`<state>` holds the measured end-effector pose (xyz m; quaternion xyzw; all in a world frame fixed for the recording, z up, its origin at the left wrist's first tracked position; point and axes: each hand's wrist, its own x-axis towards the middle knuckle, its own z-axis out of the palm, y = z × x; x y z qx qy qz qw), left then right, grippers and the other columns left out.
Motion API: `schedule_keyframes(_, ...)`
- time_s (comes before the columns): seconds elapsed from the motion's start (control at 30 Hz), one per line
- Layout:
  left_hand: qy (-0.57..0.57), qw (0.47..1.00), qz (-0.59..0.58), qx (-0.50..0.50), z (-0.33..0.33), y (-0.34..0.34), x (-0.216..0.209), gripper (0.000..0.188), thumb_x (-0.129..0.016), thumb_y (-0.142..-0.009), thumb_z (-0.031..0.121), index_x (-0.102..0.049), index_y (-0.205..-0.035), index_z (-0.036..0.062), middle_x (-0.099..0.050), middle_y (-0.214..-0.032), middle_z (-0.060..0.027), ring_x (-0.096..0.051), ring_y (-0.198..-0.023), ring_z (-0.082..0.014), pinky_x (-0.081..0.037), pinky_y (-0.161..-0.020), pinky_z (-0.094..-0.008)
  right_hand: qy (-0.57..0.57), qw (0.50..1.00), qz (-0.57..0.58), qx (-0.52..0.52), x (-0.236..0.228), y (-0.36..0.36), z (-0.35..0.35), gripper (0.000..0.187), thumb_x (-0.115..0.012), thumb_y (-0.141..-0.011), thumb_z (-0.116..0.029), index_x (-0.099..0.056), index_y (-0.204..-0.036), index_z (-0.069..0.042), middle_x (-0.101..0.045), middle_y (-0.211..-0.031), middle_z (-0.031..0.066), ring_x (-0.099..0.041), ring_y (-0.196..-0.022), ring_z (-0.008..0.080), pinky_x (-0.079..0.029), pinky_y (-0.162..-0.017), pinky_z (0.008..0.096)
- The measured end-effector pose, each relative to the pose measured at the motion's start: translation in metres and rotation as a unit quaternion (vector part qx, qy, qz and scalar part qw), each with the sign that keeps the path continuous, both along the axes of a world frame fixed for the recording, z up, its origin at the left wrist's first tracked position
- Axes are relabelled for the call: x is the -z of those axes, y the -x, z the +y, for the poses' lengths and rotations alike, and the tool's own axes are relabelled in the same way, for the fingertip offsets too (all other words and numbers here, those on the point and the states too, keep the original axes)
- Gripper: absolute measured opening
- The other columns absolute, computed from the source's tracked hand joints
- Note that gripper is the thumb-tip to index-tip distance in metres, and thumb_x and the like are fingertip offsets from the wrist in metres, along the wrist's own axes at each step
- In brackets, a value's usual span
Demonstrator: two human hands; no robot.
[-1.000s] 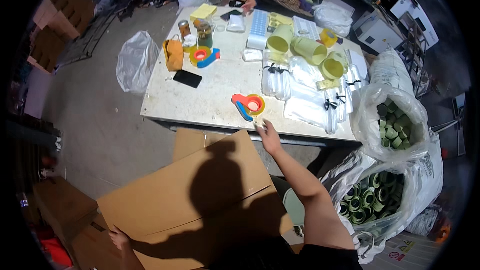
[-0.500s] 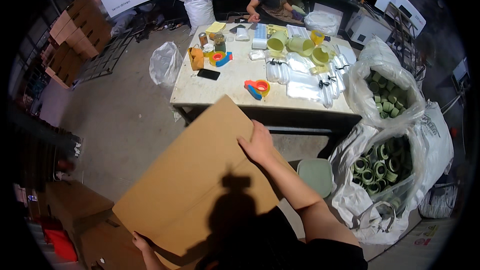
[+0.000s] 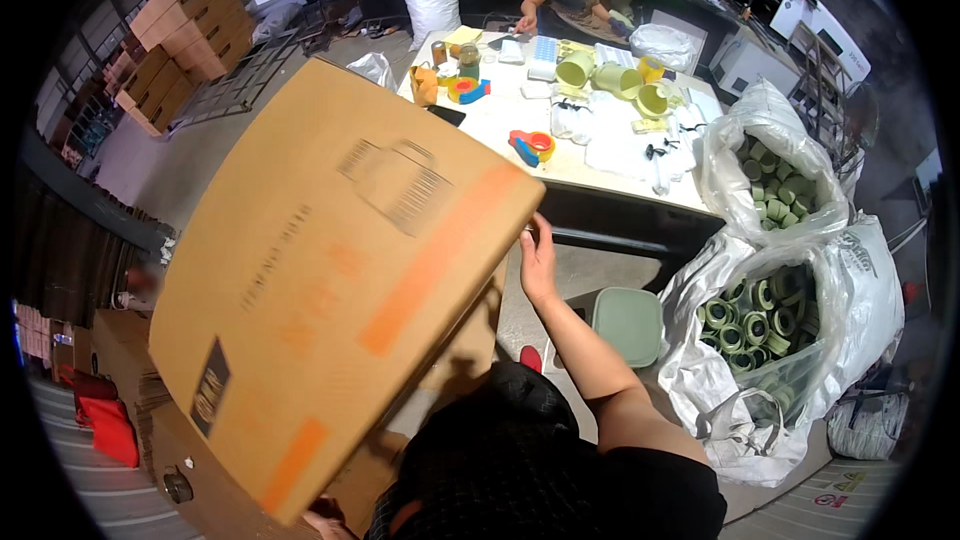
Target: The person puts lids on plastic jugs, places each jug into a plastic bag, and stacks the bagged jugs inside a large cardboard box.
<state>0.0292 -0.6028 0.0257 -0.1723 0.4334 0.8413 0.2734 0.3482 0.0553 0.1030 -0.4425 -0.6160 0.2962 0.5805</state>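
A large brown cardboard box (image 3: pixel 330 240), printed in black and orange, is tilted up in front of me and covers the left and middle of the view. My right hand (image 3: pixel 538 262) is at the box's right corner, its fingers curled at the edge and partly behind it. At the lower edge of the view, my left hand (image 3: pixel 328 520) grips the box's near bottom corner; most of its fingers are hidden under the cardboard.
Beyond the box stands a white table (image 3: pixel 560 160) with tape dispensers, green cups and plastic bags; a person (image 3: pixel 570 0) sits behind it. Sacks of green parts (image 3: pixel 755 325) stand at right, beside a green stool (image 3: pixel 628 325). Flat cardboard (image 3: pixel 120 340) lies at left.
The box has been turned over and raised, so its printed face now shows instead of the plain one. My right hand has moved from on top of the cardboard to its right corner.
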Motion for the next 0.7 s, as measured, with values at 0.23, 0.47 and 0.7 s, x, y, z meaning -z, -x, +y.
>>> schedule_keyframes(0.23, 0.072, 0.984, -0.159, 0.044, 0.147, -0.055, 0.005, 0.084, -0.041, -0.096, 0.068, -0.032, -0.155, 0.0091, -0.044, -0.154, -0.0101, -0.044, -0.137, -0.035, -0.035, -0.111, -0.057, 0.54, 0.83, -0.034, -0.137, 0.158, -0.103, -0.049, 0.077, -0.045, -0.094, -0.069, -0.039, -0.144, -0.012, -0.06, -0.128, 0.018, -0.066, -0.096, 0.0291, -0.053, -0.067, 0.046)
schedule_keyframes(0.47, 0.23, 0.951, -0.05, 0.202, 0.174, -0.043, 0.095, 0.072, -0.055, -0.097, 0.051, -0.038, -0.147, 0.0023, -0.047, -0.148, -0.017, -0.045, -0.136, -0.0364, -0.042, -0.108, -0.0519, 0.561, 0.785, 0.056, -0.258, 0.091, -0.035, -0.069, 0.08, -0.054, -0.095, -0.059, -0.028, -0.154, -0.011, -0.055, -0.131, 0.0093, -0.06, -0.101, 0.0203, -0.054, -0.07, 0.0373)
schedule_keyframes(0.7, 0.456, 0.877, -0.064, 0.136, 0.198, -0.057, 0.068, 0.061, -0.064, -0.095, 0.035, -0.043, -0.141, 0.0009, -0.051, -0.141, -0.02, -0.047, -0.132, -0.0373, -0.045, -0.106, -0.0473, 0.558, 0.712, -0.029, -0.427, 0.085, -0.042, -0.08, 0.072, -0.073, -0.093, -0.03, -0.037, -0.143, 0.006, -0.065, -0.091, 0.0045, -0.063, -0.07, 0.0131, -0.051, -0.062, 0.0271)
